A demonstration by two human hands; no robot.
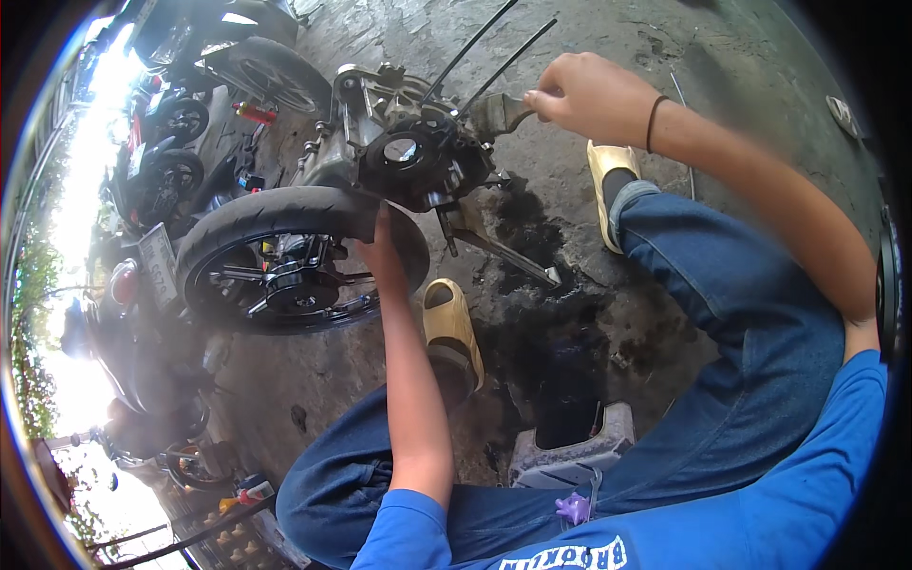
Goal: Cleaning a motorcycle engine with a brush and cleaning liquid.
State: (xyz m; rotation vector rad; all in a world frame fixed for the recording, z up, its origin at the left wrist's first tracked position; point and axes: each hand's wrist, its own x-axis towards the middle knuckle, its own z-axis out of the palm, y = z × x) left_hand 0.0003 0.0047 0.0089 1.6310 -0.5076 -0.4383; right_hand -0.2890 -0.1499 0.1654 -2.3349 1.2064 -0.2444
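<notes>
A scooter's open engine casing, dark and oily inside, stands before me beside a rear wheel with a black tire. My left hand is against the tire's near side, with the thumb up; part of its fingers is hidden by the tire. My right hand has its fingers bent together at the end of a grey metal part on the casing's right side. Whether it grips that part cannot be told. Two thin dark rods or cables rise from the casing. A metal stand leg reaches down to the floor.
Dark oil stains mark the concrete floor between my feet. A plastic step stool is near my lap. A red bottle lies beyond the casing. Parked motorcycles line the left side; a thin rod lies at right.
</notes>
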